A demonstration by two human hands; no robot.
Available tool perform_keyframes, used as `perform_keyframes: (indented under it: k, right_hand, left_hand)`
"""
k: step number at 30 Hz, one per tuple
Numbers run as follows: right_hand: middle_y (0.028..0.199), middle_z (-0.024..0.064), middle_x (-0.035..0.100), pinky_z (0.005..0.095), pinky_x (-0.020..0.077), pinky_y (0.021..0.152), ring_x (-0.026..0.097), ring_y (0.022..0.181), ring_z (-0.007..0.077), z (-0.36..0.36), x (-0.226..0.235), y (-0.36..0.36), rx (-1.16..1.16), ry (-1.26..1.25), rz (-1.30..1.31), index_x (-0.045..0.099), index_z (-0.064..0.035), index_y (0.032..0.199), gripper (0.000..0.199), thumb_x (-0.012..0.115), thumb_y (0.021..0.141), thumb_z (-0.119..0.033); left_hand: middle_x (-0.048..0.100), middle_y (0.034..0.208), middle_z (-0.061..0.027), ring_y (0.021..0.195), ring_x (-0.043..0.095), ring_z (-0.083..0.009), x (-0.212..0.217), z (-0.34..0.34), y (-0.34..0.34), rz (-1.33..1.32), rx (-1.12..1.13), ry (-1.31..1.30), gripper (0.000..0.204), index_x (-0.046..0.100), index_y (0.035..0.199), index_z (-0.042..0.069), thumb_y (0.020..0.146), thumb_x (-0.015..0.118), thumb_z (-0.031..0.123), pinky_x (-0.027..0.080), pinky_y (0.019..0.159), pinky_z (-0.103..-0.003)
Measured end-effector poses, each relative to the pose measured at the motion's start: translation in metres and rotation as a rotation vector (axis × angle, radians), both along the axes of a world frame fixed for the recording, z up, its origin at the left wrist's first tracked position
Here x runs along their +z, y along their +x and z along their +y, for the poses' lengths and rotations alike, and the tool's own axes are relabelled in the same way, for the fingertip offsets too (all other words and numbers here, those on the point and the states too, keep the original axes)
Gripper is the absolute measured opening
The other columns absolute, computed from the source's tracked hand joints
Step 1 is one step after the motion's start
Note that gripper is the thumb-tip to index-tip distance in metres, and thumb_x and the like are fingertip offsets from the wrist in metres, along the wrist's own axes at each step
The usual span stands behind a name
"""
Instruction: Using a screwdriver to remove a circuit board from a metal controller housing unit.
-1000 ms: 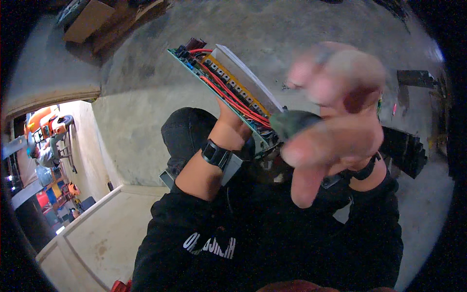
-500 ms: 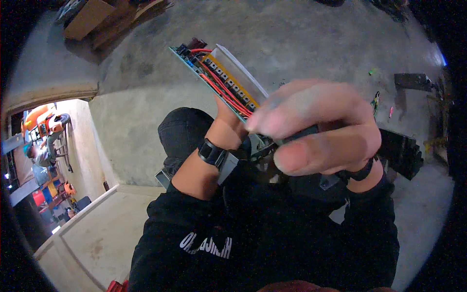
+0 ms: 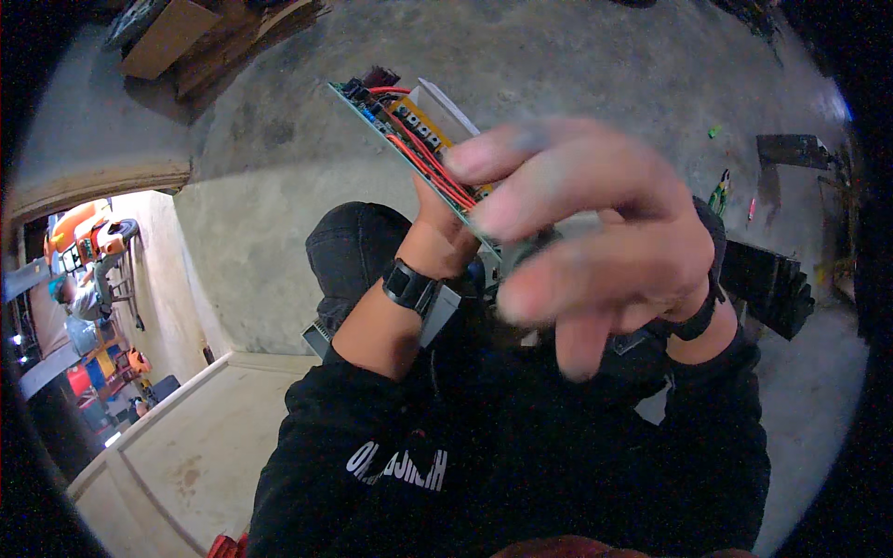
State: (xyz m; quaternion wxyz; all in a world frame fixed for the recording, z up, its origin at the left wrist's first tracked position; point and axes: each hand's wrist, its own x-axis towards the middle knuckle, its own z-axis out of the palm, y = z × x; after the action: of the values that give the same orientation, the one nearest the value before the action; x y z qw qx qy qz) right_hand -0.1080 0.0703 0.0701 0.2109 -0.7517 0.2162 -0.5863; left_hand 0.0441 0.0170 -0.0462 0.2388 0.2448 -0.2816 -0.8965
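A green circuit board (image 3: 383, 132) is held up tilted in front of me, its lower right end behind my other hand. Red wires, a yellow strip with a row of black components and a pale metal plate (image 3: 448, 110) run along it. My left hand (image 3: 435, 216) grips the board from beneath, its fingers mostly hidden behind it. Before the board's lower part is my right hand (image 3: 595, 223), blurred, with fingers spread and nothing visible between them. Whether its fingertips touch the board I cannot tell.
On the concrete floor to the right lie a black box-like part (image 3: 765, 288), green-handled pliers (image 3: 720, 193), a red pen-like tool (image 3: 752, 208) and a dark flat block (image 3: 793, 151). Cardboard (image 3: 172, 37) lies at the far left. Through a doorway, a person (image 3: 82, 296) sits near an orange motorcycle (image 3: 88, 237).
My right hand has shifted slightly left and up over the board, and its fingers have spread wider. The left hand and board have hardly moved.
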Motion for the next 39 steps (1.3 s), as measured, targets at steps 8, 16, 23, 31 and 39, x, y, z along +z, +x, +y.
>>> perform_keyframes:
  k: [8,16,23,31,39]
  right_hand:
    - [0.102,0.0135,0.056,0.0322,0.0515,0.071,0.061,0.090,0.0262,0.006,-0.002,-0.007,-0.043,0.069,0.005,0.062,-0.0107,0.093,0.025,0.067,0.083,-0.033]
    - [0.105,0.0159,0.058,0.0350,0.0541,0.073,0.062,0.091,0.0280,0.010,0.001,-0.001,-0.102,0.065,-0.051,0.062,-0.0100,0.095,0.016,0.063,0.087,-0.024]
    - [0.107,0.0194,0.055,0.0339,0.0553,0.075,0.063,0.086,0.0279,-0.008,0.001,-0.002,-0.110,-0.131,-0.012,0.061,-0.0081,0.093,0.008,0.061,0.087,-0.014]
    - [0.110,0.0191,0.054,0.0320,0.0544,0.072,0.063,0.088,0.0262,0.007,0.004,0.004,-0.085,0.051,-0.118,0.060,-0.0067,0.092,0.013,0.063,0.086,-0.018]
    - [0.111,0.0159,0.054,0.0336,0.0502,0.077,0.058,0.096,0.0269,0.010,0.004,-0.009,-0.125,0.160,0.054,0.062,-0.0113,0.092,0.019,0.067,0.083,-0.027]
  left_hand:
    - [0.062,0.105,-0.0099,0.096,0.061,-0.0235,-0.001,0.000,0.000,-0.015,-0.006,-0.005,0.033,0.059,0.111,0.006,0.089,0.050,0.030,0.051,0.081,-0.036]
    - [0.062,0.105,-0.0100,0.096,0.061,-0.0237,-0.001,0.000,-0.003,-0.012,-0.027,0.001,0.034,0.059,0.111,0.006,0.089,0.050,0.031,0.051,0.081,-0.037]
    - [0.062,0.105,-0.0100,0.096,0.061,-0.0239,0.002,0.001,-0.006,-0.008,-0.037,0.003,0.035,0.059,0.111,0.006,0.089,0.049,0.032,0.051,0.081,-0.037]
    - [0.062,0.105,-0.0101,0.096,0.061,-0.0241,0.002,0.000,-0.006,-0.016,-0.054,-0.008,0.036,0.059,0.111,0.006,0.089,0.049,0.033,0.051,0.081,-0.037]
    - [0.062,0.105,-0.0102,0.096,0.061,-0.0243,-0.002,0.000,-0.006,-0.019,-0.062,-0.011,0.037,0.058,0.111,0.007,0.089,0.048,0.035,0.051,0.081,-0.038]
